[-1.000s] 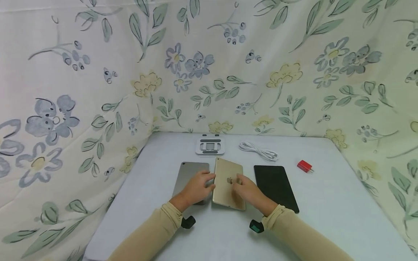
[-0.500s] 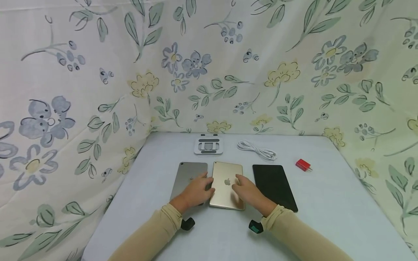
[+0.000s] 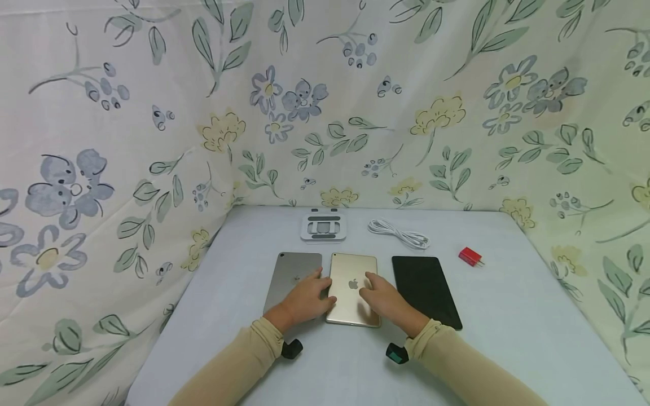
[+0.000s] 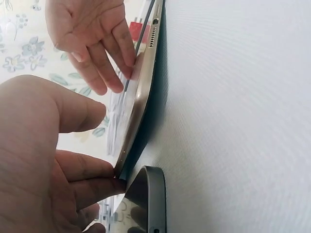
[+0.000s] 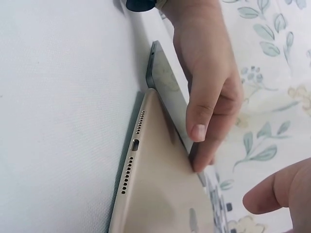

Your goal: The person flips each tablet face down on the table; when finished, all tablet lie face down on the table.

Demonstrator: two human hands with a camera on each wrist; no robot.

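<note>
A gold tablet (image 3: 350, 307) lies back side up on the table, its logo showing. My left hand (image 3: 303, 296) reaches over the grey tablet (image 3: 289, 273), and its fingertips touch the gold tablet's left edge; in the left wrist view the thumb stands apart from it. Over the gold tablet's right part is my right hand (image 3: 387, 298), fingers loosely bent and nothing held. Whether its fingertips touch the tablet is hard to tell. The right wrist view shows the gold tablet's port edge (image 5: 135, 145) with speaker holes.
To the right lies a black tablet (image 3: 426, 287), screen up. Farther back are a white stand-like device (image 3: 308, 228) with grey pads, a bundled white cable (image 3: 398, 232) and a red plug adapter (image 3: 470, 256). A floral curtain (image 3: 325, 169) hangs behind the white table (image 3: 508, 327).
The gold tablet has gone from tilted, held between both hands, to lying down in line with the other two tablets. Both hands have loosened from it.
</note>
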